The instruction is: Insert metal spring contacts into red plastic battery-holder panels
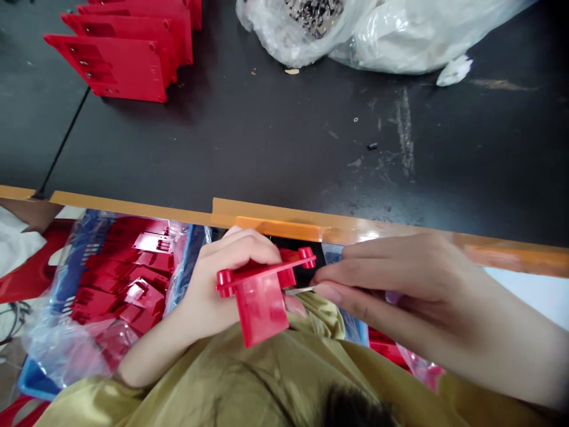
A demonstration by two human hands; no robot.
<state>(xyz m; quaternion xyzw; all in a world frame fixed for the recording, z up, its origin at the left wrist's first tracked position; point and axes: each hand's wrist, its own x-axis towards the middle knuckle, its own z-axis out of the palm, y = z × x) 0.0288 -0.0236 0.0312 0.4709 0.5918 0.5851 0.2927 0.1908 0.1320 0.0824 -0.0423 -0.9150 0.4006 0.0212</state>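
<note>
My left hand (222,273) is closed around a red plastic part (262,305), held tilted over my lap just below the table edge. Short round posts stick out at two of the part's corners, and a flat panel points down toward me. From the right, my right hand (391,279) pinches a thin metal blade-like tool (300,290) between thumb and fingers. The tool's tip meets the side of the red part, near my left thumb. Whether it cuts or only touches there, I cannot tell.
Several red plates (128,65) stand in a row at the table's back left. Plastic bags (284,47), one with small metal pieces, lie at the back. A blue crate (80,255) of red parts is at lower left. A small black piece (372,146) lies on the dark table (267,148).
</note>
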